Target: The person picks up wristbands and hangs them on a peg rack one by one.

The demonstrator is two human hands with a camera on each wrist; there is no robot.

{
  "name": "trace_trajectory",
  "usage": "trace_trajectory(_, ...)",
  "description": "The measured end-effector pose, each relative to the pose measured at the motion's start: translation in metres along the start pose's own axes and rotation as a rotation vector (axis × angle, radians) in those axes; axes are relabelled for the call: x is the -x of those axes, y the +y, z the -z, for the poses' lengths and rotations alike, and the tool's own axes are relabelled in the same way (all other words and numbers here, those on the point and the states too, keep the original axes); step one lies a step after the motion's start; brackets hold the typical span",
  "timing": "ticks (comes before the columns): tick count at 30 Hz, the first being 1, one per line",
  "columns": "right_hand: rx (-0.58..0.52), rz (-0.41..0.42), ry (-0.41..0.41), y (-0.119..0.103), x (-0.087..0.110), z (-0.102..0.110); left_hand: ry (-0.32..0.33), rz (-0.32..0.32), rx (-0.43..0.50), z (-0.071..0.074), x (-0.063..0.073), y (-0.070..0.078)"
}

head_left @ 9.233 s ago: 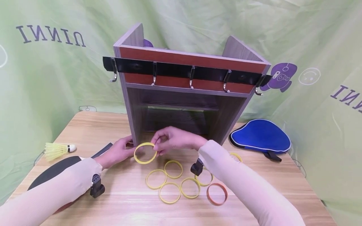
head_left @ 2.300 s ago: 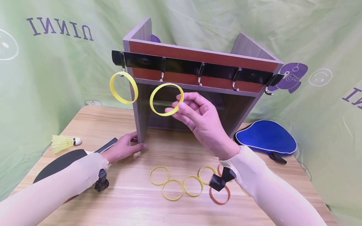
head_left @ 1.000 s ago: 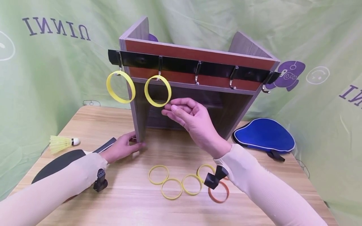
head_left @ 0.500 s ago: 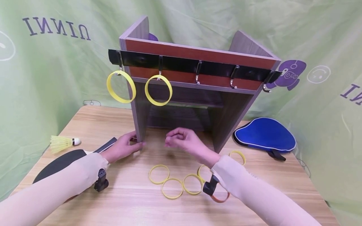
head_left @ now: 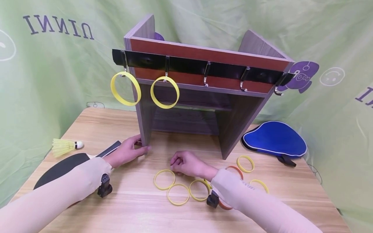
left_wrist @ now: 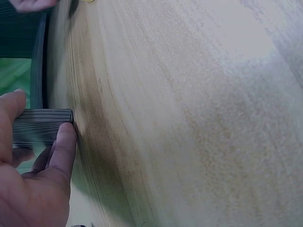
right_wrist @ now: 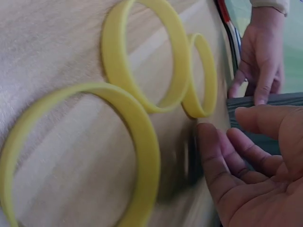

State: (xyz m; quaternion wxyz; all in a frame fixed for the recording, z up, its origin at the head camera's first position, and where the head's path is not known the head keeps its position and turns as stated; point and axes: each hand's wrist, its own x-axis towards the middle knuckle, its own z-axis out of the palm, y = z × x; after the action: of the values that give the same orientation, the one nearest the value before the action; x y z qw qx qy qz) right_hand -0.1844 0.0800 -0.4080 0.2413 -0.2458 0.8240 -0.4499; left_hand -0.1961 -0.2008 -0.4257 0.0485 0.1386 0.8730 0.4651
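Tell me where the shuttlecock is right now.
In the head view, the shuttlecock lies on the left side of the table, just beyond the black paddle and left of the left hand.

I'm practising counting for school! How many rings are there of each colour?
Yellow rings: 8 (2 hanging on hooks, 6 on the table)
Orange-red rings: 2 (both on the table)
Total: 10 rings in sight, some partly hidden by the right arm
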Motion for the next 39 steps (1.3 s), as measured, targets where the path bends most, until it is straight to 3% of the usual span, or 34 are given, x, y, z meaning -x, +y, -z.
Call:
trace_trajectory(5, 0.13, 0.019, 0.009, 0.002, 0.0, -0.005, 0.0, 0.0, -0.001, -0.001, 0.0, 0.0)
trace_trajectory(13, 0.227, 0.031, 0.019, 0.0, -0.002, -0.011, -0.006, 0.04, -0.008, 0.002, 0.002, -0.001)
trace_trajectory(21, 0.3, 0.041, 0.032, -0.003, -0.001, -0.012, -0.012, 0.028, -0.011, 0.001, 0.001, -0.004)
trace_trajectory(27, 0.213, 0.013, 0.034, -0.006, 0.002, -0.008, 0.001, 0.006, -0.016, 0.001, 0.0, -0.003)
trace_trajectory(30, 0.086, -0.039, 0.013, -0.005, 0.001, -0.007, 0.005, 0.015, -0.02, 0.001, 0.001, -0.002)
trace_trajectory(35, -0.231, -0.171, -0.034, 0.002, 0.001, -0.002, 0.001, 0.013, -0.015, 0.001, 0.0, -0.002)
trace_trajectory(39, -0.362, -0.238, -0.052, 0.008, 0.001, 0.003, -0.004, 0.004, -0.007, 0.0, -0.001, -0.001)
